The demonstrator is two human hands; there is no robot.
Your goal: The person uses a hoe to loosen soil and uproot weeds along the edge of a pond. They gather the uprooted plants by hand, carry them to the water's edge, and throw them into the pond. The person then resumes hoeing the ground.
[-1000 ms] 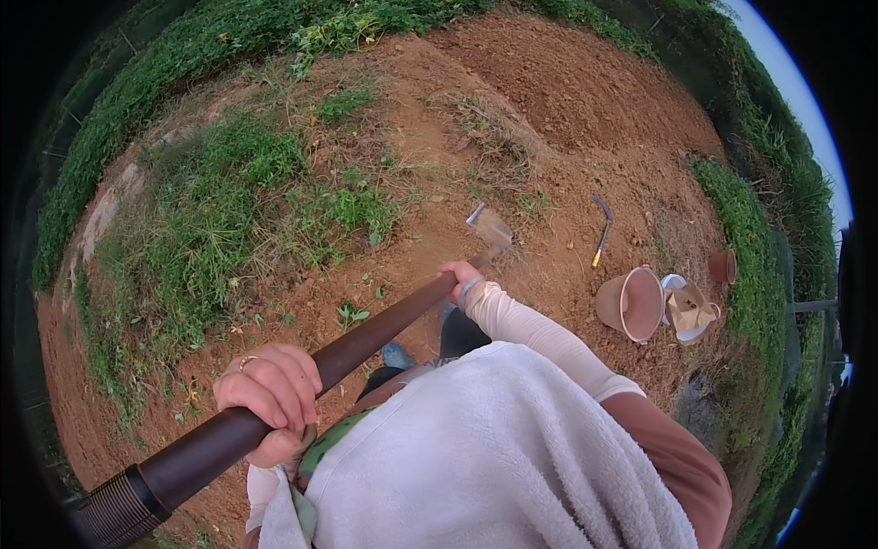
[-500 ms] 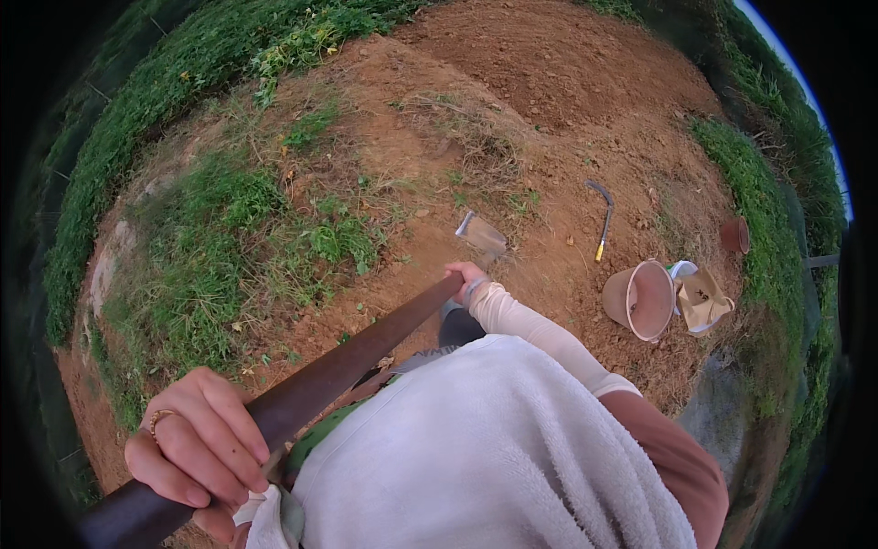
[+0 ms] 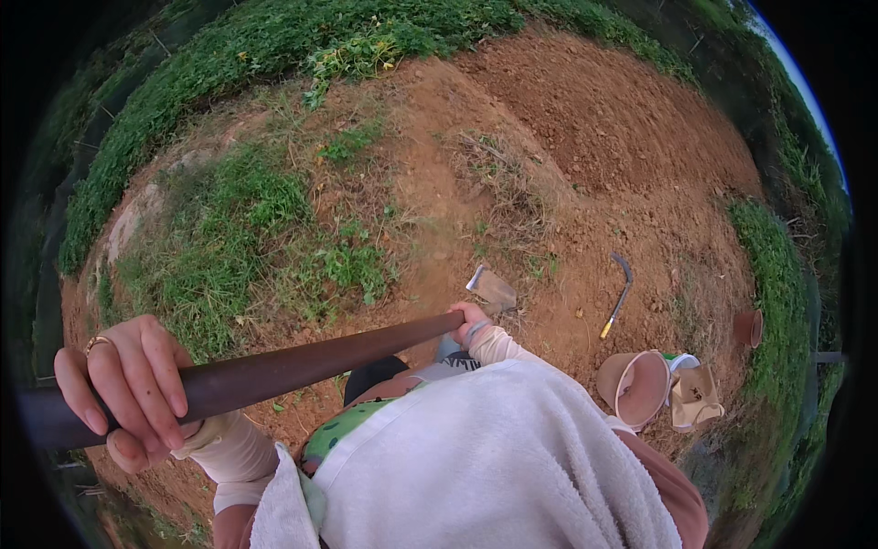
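A long dark brown pole [image 3: 320,366], the handle of what looks like a hoe, lies slantwise across my front. My left hand [image 3: 137,389], with a ring on one finger, wraps round its near end at the left. Farther along, my right hand [image 3: 471,320] closes round the handle at mid-picture. Just beyond that hand, a flat metal blade [image 3: 492,289] with a bright edge is by the soil; my hand hides where blade and handle meet. A white towel [image 3: 476,457] hangs over my front.
A sickle [image 3: 620,295] with a yellow grip lies on the soil at right. Near it stand a tan bucket [image 3: 631,389], a brown paper bag [image 3: 697,399] and a reddish pot [image 3: 748,328]. Weeds [image 3: 229,238] grow at left; turned soil [image 3: 622,119] rises at the back.
My left hand has moved left and up with the handle's near end, so the handle lies flatter across the view. The whole scene has shifted downward as the view tilted.
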